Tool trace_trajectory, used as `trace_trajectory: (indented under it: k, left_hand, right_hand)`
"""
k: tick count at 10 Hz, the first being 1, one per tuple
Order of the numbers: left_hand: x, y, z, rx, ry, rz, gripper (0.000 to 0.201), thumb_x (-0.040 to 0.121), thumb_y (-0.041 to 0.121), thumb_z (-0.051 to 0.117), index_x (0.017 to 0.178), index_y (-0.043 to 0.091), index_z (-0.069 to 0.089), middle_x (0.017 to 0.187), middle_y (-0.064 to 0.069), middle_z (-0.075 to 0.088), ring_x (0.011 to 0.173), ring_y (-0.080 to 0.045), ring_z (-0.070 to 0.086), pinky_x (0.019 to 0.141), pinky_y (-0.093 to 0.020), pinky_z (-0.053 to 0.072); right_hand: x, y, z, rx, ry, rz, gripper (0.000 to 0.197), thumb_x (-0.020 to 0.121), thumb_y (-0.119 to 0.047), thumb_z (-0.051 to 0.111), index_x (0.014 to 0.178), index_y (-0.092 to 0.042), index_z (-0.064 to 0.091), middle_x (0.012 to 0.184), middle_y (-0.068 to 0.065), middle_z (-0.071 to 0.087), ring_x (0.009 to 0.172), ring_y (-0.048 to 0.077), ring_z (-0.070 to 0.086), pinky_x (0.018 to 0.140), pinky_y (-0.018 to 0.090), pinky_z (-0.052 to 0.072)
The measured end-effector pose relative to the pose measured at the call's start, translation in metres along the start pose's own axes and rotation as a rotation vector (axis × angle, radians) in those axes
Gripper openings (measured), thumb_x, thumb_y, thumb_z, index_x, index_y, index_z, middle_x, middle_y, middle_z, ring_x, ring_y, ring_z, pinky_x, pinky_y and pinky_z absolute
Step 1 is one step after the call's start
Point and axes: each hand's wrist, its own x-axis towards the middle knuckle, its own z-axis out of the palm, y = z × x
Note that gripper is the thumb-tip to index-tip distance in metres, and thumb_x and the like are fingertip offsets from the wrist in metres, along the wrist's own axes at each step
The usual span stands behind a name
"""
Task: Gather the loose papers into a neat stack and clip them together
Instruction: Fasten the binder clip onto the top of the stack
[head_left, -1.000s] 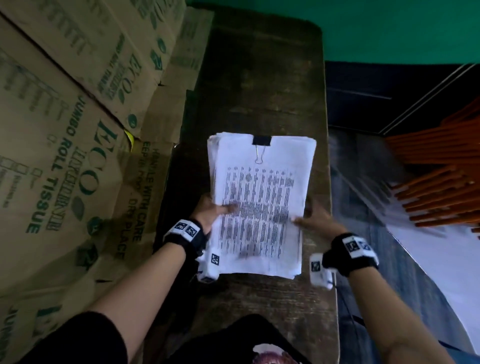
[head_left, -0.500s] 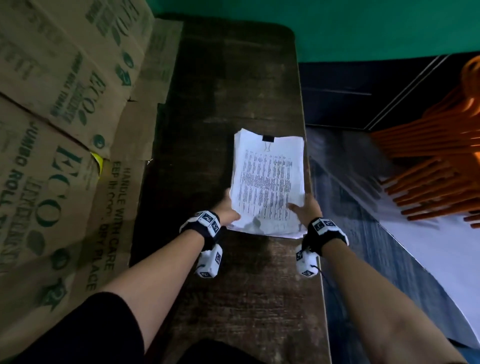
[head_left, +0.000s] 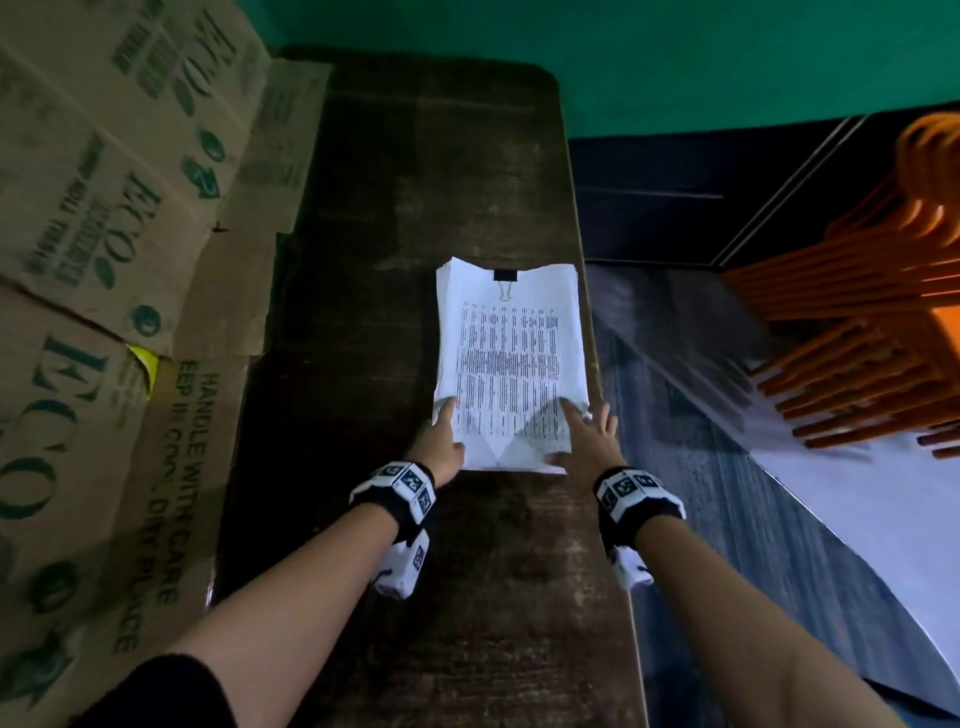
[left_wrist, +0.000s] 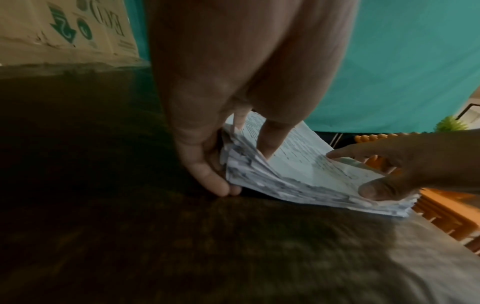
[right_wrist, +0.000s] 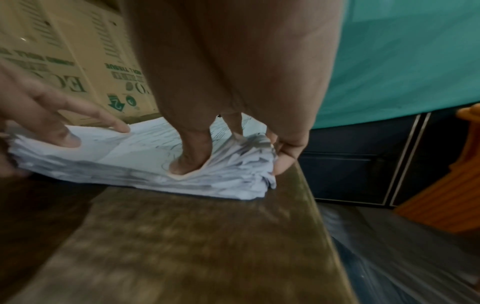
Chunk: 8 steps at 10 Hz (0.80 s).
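Note:
A thick stack of printed papers (head_left: 511, 364) lies flat on the dark wooden table (head_left: 405, 182), close to its right edge. A black binder clip (head_left: 506, 275) bites the far edge of the stack. My left hand (head_left: 445, 423) rests on the near-left corner, with thumb and forefinger on the top sheet and the other fingers down the stack's left side (left_wrist: 207, 176). My right hand (head_left: 582, 431) lies spread over the near-right corner. Its thumb (right_wrist: 187, 164) dents the top sheets and its fingers touch the stack's right side. The near edges of the sheets look ruffled (right_wrist: 145, 174).
Printed cardboard boxes (head_left: 104, 234) lean along the table's left side. Off the right edge the floor (head_left: 727, 493) drops away, with stacked orange furniture (head_left: 872, 322) and a white sheet (head_left: 857, 493) there. A green wall (head_left: 675, 62) stands behind the table. Bare tabletop (head_left: 493, 597) shows in front of the stack.
The clipped stack went from held near my chest to lying flat further out on the table. Both hands have loosened from gripping its sides to resting on its near corners.

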Motion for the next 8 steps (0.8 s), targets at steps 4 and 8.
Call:
trace_trajectory:
  k: [4, 8]
  left_hand:
    - [0.062, 0.044, -0.023, 0.105, 0.081, -0.1, 0.065, 0.085, 0.015, 0.061, 0.142, 0.022, 0.031, 0.143, -0.015, 0.02, 0.118, -0.041, 0.048, 0.094, -0.039, 0.05]
    - [0.069, 0.056, -0.036, 0.135, 0.006, -0.132, 0.07, 0.089, 0.021, 0.054, 0.149, 0.031, 0.02, 0.149, -0.013, 0.013, 0.126, -0.044, 0.04, 0.103, -0.043, 0.044]
  right_hand:
    - [0.076, -0.01, -0.047, -0.077, -0.014, -0.029, 0.093, 0.077, -0.038, 0.076, 0.149, -0.03, 0.016, 0.156, 0.022, 0.002, 0.142, 0.048, 0.001, 0.109, 0.059, 0.026]
    - [0.076, -0.021, -0.065, -0.023, -0.062, 0.017, 0.09, 0.079, -0.038, 0.074, 0.148, -0.031, 0.017, 0.157, 0.018, -0.01, 0.143, 0.046, -0.002, 0.112, 0.061, 0.022]
